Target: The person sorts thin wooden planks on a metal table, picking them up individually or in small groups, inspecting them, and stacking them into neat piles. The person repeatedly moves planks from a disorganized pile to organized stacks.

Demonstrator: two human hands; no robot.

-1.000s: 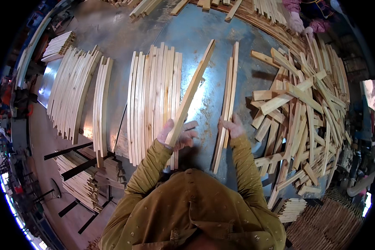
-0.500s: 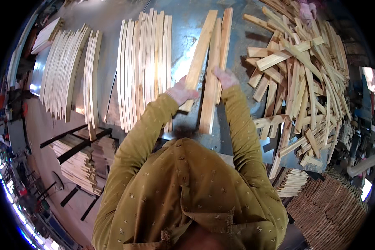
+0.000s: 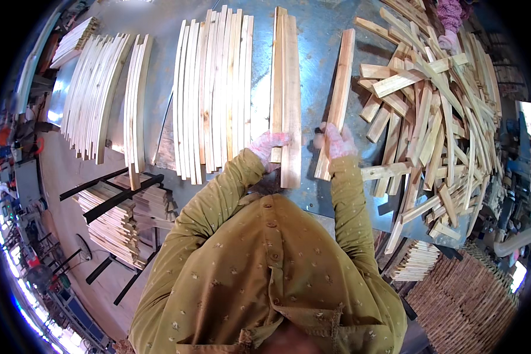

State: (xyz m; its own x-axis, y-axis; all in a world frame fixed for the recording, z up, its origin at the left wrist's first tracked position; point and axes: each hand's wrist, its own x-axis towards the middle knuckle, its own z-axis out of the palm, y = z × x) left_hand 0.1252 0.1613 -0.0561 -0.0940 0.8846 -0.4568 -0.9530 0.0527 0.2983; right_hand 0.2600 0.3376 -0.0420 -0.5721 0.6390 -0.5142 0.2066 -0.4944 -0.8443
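My gloved left hand (image 3: 269,147) is closed on the near part of two wooden strips (image 3: 290,88) that lie side by side, pointing away from me. The right one of the pair reaches nearer to me than the other. To the right, my gloved right hand (image 3: 340,143) grips the near end of a single wooden strip (image 3: 340,85), which leans slightly to the right at its far end. A gap of bare metal separates this strip from the pair. Left of my left hand lies a row of pale strips (image 3: 213,94) set side by side.
A metal table (image 3: 318,53) bears it all. Tangled strips (image 3: 422,112) heap up at the right, with a co-worker's gloved hand (image 3: 448,40) at their far side. More rows (image 3: 95,88) lie at the left. Stacked wood stands below on a black rack (image 3: 124,197) and at lower right (image 3: 463,295).
The left strip has straightened and now lies against another under my left hand. My right hand has moved right and nearer to me with one strip, opening a gap.
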